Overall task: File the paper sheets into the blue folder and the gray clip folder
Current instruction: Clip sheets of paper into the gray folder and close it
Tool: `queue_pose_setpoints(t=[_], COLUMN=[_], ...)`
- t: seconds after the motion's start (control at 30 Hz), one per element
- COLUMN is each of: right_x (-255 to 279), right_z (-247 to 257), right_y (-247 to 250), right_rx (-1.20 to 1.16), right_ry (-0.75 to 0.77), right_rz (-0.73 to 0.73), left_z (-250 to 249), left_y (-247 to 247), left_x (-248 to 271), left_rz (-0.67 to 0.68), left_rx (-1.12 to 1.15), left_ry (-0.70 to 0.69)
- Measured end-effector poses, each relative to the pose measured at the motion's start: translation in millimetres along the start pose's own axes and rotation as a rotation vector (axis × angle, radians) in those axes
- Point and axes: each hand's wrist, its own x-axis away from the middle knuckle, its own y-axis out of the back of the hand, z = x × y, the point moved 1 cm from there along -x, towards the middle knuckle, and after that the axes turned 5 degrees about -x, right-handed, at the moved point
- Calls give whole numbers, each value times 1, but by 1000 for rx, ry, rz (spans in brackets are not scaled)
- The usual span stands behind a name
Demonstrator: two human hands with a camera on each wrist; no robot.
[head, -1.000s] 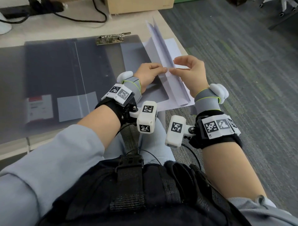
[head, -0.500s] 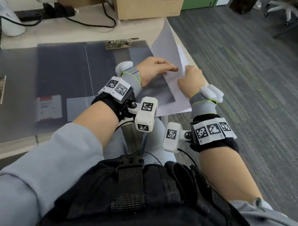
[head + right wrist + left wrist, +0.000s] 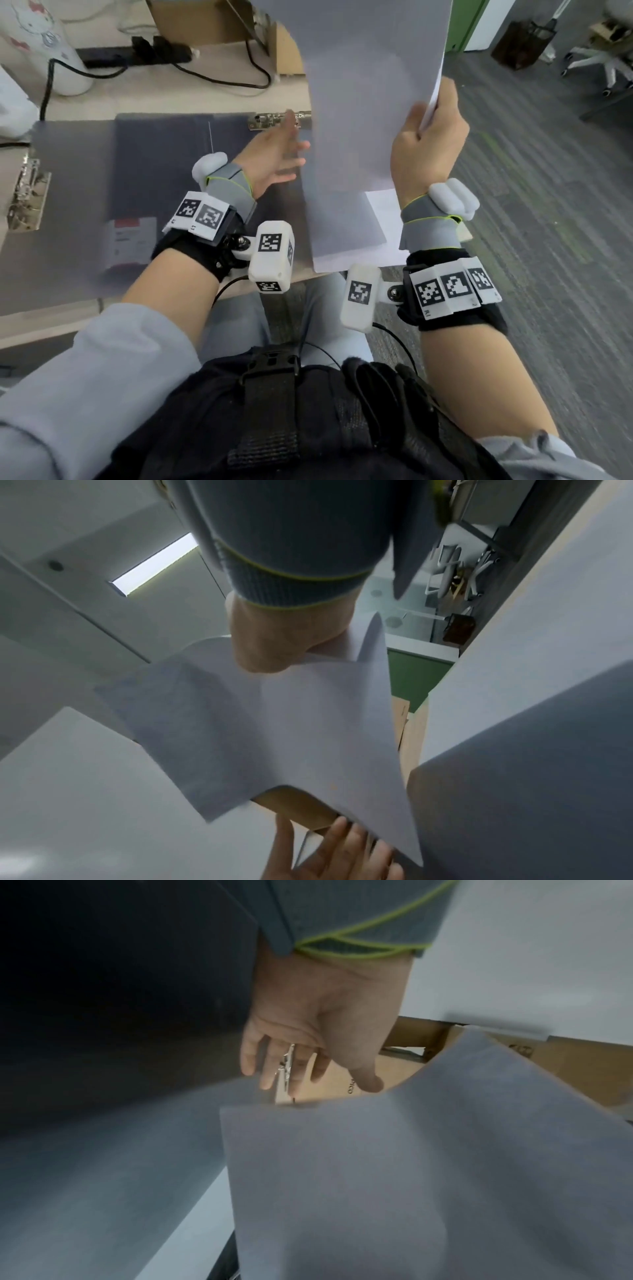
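My right hand (image 3: 428, 137) grips a stack of white paper sheets (image 3: 370, 102) by its right edge and holds it upright above the desk; the same sheets (image 3: 260, 723) hang below the hand (image 3: 270, 645) in the right wrist view. My left hand (image 3: 277, 154) is open, fingers spread, just left of the sheets and over the gray clip folder (image 3: 154, 178). That folder lies open on the desk, its metal clip (image 3: 274, 120) at the far edge. In the left wrist view the open hand (image 3: 308, 1042) reaches toward the clip (image 3: 286, 1069). Another white sheet (image 3: 380, 212) lies on the desk under the right wrist.
A second metal clip (image 3: 27, 192) shows at the desk's left edge. A cardboard box (image 3: 205, 20), a black power strip (image 3: 137, 54) with cables and a white appliance (image 3: 44, 48) stand at the back. The desk's right edge borders carpeted floor (image 3: 548, 205), with an office chair (image 3: 599, 65) beyond.
My right hand has lifted the sheets from the desk's right side to upright. My left hand has let go of the paper and opened, moving toward the clip.
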Motion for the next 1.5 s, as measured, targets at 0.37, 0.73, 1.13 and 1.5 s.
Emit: queue_pose_setpoints(t=[0.37, 0.73, 1.13, 1.5], right_x=[8, 1, 2, 9], right_z=[-3, 4, -40, -75], right_y=[-45, -63, -85, -92], right_rx=[-413, -514, -44, 144], right_ry=[-107, -156, -387, -606], right_rz=[178, 197, 421, 473], left_z=[-43, -34, 17, 49], left_y=[58, 62, 68, 69], left_x=[16, 23, 18, 13], left_rz=[-275, -413, -626, -454], left_rx=[240, 148, 19, -411], left_ry=[-484, -402, -214, 49])
